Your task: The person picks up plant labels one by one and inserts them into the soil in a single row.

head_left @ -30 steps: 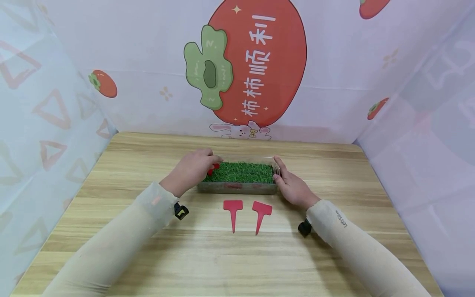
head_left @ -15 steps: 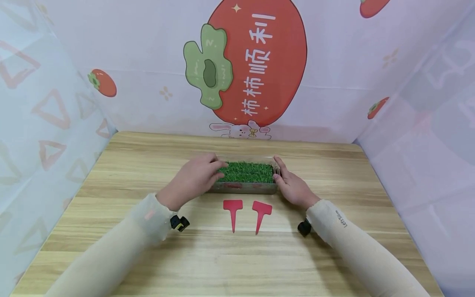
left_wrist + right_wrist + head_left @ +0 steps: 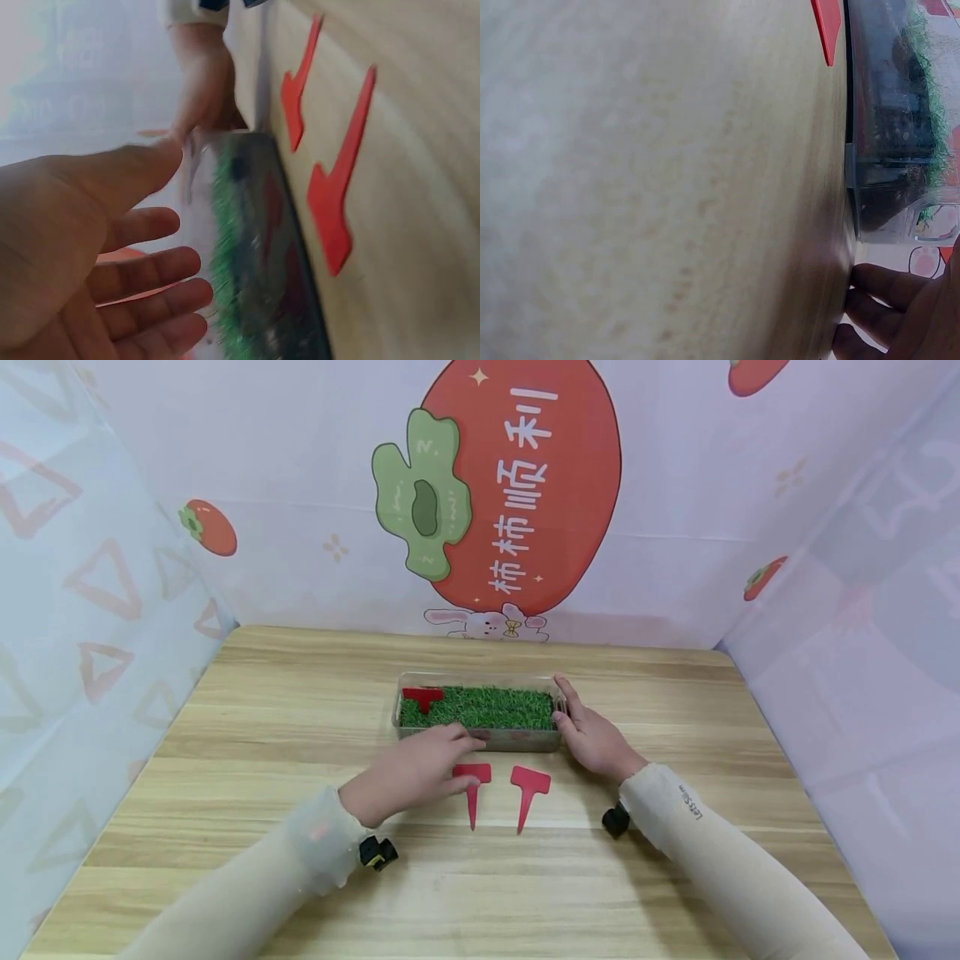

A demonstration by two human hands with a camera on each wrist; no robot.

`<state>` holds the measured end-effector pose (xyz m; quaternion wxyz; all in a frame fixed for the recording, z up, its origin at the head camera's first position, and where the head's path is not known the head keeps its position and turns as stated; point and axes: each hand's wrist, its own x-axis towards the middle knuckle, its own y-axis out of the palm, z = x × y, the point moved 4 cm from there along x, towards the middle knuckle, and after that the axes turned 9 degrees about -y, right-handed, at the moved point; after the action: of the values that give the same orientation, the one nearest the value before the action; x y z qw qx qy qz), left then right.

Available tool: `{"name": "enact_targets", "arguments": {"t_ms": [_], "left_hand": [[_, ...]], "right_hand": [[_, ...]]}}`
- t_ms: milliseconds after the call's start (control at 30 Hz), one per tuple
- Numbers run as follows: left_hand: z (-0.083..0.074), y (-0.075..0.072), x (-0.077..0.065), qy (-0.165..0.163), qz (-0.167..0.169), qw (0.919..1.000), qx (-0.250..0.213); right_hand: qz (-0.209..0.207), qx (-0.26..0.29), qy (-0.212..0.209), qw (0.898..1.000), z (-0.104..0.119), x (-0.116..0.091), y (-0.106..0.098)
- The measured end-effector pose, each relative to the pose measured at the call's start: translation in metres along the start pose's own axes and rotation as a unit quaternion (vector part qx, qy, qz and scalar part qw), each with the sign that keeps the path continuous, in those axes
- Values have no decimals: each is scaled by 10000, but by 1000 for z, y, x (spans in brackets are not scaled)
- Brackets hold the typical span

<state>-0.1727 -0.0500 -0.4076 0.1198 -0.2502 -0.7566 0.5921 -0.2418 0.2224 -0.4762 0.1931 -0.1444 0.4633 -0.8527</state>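
A clear plastic box (image 3: 517, 743) holding green artificial grass (image 3: 498, 708) sits on the wooden table. One red T-shaped plant label (image 3: 423, 695) stands in the grass at its left end. Two more lie in front of the box, a left label (image 3: 472, 802) and a right label (image 3: 529, 781). My left hand (image 3: 412, 774) is over the left label, partly covering its head, fingers spread and holding nothing in the left wrist view. My right hand (image 3: 596, 742) grips the box's right end, thumb toward the front and a finger along the end wall (image 3: 900, 232).
The wooden table (image 3: 480, 893) reaches back to a printed fabric wall (image 3: 300, 460) with fruit pictures. Fabric walls also close in the left and right sides. A small black device (image 3: 377, 853) is at the left cuff, another black device (image 3: 616, 820) at the right.
My left hand has let go of the label in the grass and come forward and right to the left loose label. The standing label is uncovered. My right hand stays put.
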Motion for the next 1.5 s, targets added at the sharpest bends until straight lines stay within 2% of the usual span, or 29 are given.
{"name": "enact_targets", "arguments": {"t_ms": [200, 367, 500, 1133, 1500], "left_hand": [[-5, 22, 1, 126, 304, 9993, 202], [-8, 36, 1, 153, 377, 9980, 474], [-8, 41, 1, 116, 416, 9974, 570], [-9, 53, 3, -52, 501, 9969, 604], [-11, 52, 4, -174, 410, 9976, 522]], "right_hand": [[-2, -19, -23, 10000, 0, -1, 0], [-8, 3, -34, 10000, 1, -1, 0], [-4, -8, -23, 10000, 1, -1, -1], [-30, -19, -6, 10000, 3, -1, -2], [-45, -31, -27, 10000, 1, -1, 0]]}}
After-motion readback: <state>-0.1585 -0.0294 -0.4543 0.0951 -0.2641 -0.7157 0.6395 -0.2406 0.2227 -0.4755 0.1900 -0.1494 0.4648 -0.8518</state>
